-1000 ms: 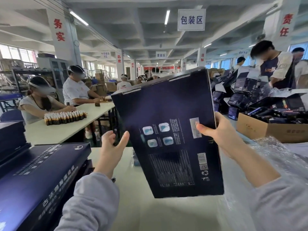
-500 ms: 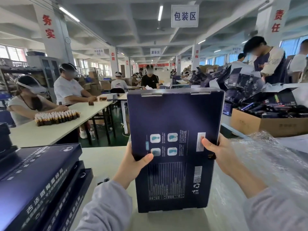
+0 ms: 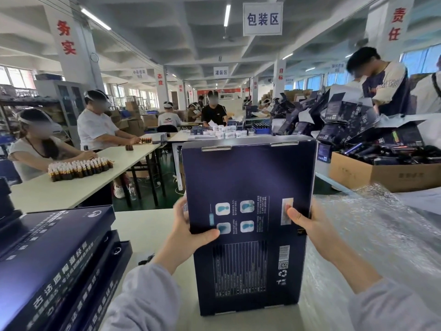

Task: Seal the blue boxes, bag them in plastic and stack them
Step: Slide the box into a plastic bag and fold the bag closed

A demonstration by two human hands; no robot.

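A person holds one blue box [image 3: 248, 211] upright in front of the chest, printed back face toward the camera, short ends up and down. The left hand [image 3: 188, 235] grasps its left edge, thumb flat on the printed face and fingers [image 3: 179, 211] curled behind. The right hand [image 3: 310, 225] grasps the right edge the same way, with the thumb beside a pale sticker [image 3: 287, 206]. The box's lower end sits low over the pale bench [image 3: 148, 225]; whether it touches the bench cannot be told.

Just left of the left sleeve, a stack of blue boxes [image 3: 55, 259] lies flat, with its near corner close to the elbow. A small dark object [image 3: 145, 260] lies on the bench between that stack and the left forearm. On the right, a heap of clear plastic wrap [image 3: 381, 235] covers the bench under and beyond the right forearm. Behind it stands an open cardboard carton [image 3: 381, 175] full of dark packs, with loose folded blue cartons [image 3: 338, 115] piled above it.

The held box hides the middle of the room. To the left, two seated workers sit at another bench with rows of small brown bottles [image 3: 81, 166]; to the right, a standing worker [image 3: 381, 80] bends over the cartons.
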